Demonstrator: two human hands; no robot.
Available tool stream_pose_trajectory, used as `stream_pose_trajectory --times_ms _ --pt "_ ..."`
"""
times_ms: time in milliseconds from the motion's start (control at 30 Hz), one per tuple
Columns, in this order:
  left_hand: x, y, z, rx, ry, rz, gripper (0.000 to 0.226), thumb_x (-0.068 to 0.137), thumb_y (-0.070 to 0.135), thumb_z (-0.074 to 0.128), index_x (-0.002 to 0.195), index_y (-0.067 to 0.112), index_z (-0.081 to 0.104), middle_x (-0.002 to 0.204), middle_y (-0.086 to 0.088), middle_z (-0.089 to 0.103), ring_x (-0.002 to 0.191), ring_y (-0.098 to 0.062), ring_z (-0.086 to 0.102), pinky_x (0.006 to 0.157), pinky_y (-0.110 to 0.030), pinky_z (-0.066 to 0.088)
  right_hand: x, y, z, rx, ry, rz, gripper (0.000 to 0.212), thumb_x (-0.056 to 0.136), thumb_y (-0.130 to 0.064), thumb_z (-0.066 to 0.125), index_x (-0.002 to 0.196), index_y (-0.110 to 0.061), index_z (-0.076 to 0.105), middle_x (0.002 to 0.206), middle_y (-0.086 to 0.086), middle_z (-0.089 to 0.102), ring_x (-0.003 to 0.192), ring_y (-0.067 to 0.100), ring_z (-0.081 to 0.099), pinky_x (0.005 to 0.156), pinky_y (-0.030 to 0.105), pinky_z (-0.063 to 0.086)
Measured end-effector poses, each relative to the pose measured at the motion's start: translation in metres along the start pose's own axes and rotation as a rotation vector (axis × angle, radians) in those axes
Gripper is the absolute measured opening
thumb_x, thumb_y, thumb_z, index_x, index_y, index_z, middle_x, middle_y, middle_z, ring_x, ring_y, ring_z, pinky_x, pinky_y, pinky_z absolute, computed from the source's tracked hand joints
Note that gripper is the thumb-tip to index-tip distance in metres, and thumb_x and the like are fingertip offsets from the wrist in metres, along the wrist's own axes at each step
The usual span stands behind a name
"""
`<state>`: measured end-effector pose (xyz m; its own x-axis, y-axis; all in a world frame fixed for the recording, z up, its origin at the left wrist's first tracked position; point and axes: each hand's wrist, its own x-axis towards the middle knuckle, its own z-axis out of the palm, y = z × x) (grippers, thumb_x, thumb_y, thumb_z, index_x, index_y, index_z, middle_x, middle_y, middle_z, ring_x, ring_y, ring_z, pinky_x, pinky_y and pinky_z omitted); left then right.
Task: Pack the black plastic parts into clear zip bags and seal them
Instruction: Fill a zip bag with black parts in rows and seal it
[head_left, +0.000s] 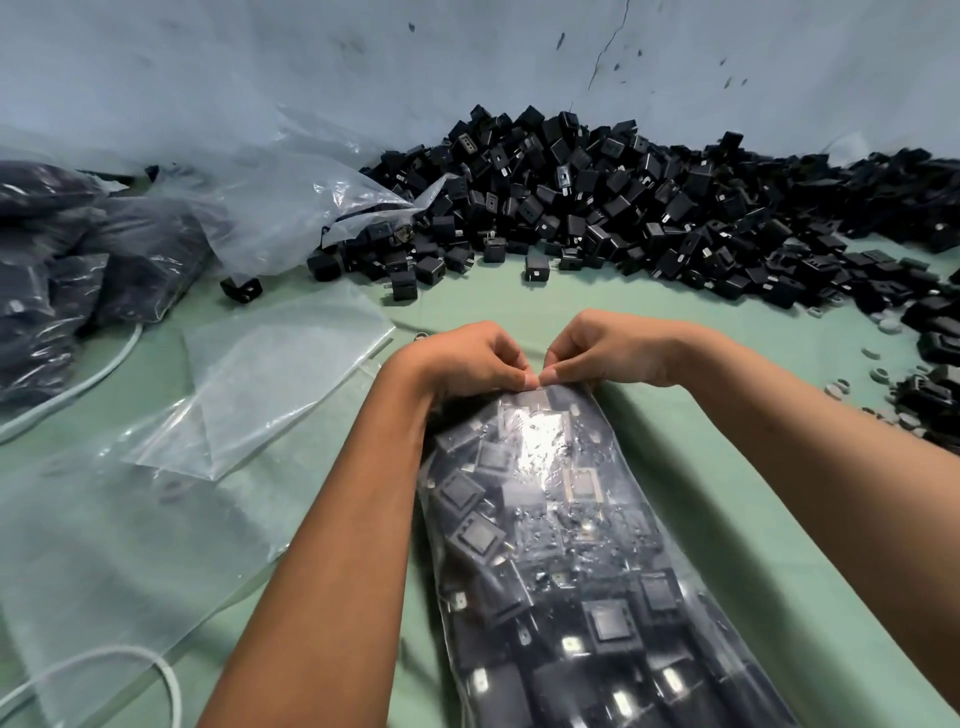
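hundreds of black plastic parts (649, 208) lie heaped against the pale wall (260, 67), the pile running from twelve o'clock round to three o'clock on the green table (779, 519). at six o'clock a full zip bag (561, 545) packed with the same black parts lies lengthwise, its mouth pointing toward twelve o'clock, between the two forearms. at nine to ten o'clock sit filled bags (78, 260), dark through their plastic, and beside them toward eleven o'clock a big crumpled clear bag (291, 192) touches the edge of the pile. empty flat bags (270, 384) lie at eight to nine o'clock, overlapping one another. a white cable (166, 680) curves at seven o'clock. the left hand (462, 358) and the right hand (618, 348) meet at the centre, almost touching, each pinching the top edge of the full zip bag between thumb and curled fingers. small grey rings (883, 332) are scattered at three o'clock, just beside the parts there.
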<state>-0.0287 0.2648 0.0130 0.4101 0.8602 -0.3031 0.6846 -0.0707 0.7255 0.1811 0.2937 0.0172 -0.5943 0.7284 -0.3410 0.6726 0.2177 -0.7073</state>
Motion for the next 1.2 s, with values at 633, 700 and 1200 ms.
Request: stream_pose_trajectory --times_ms 633,700,1200 --pt "-0.001 -0.005 -0.005 0.008 -0.018 -0.074 0.013 0.088 0.023 0.08 0.075 0.023 0.077 0.071 0.01 0.073 0.074 -0.008 0.062 0.083 -0.032 0.049 -0.002 0.002 0.002 -0.095 0.034 -0.016 0.021 0.098 -0.019 0.07 0.077 -0.018 0.075 0.068 -0.005 0.068 0.064 0.008 0.056 0.075 0.034 0.046" --pt "0.001 -0.004 -0.002 0.017 -0.012 -0.085 0.014 0.088 0.021 0.08 0.073 0.021 0.076 0.067 0.01 0.071 0.074 -0.01 0.061 0.082 -0.032 0.048 0.001 -0.006 -0.001 -0.136 -0.006 0.016 0.02 0.097 -0.022 0.071 0.078 -0.02 0.076 0.067 -0.007 0.068 0.063 0.007 0.056 0.076 0.035 0.047" --pt "-0.02 -0.02 -0.019 -0.218 -0.061 -0.074 0.01 0.092 0.021 0.074 0.09 0.012 0.078 0.084 -0.004 0.075 0.073 -0.014 0.067 0.068 -0.023 0.053 -0.003 0.005 0.004 0.142 -0.023 -0.075 0.023 0.099 -0.017 0.068 0.077 -0.014 0.075 0.07 -0.002 0.069 0.063 0.007 0.059 0.062 0.019 0.046"
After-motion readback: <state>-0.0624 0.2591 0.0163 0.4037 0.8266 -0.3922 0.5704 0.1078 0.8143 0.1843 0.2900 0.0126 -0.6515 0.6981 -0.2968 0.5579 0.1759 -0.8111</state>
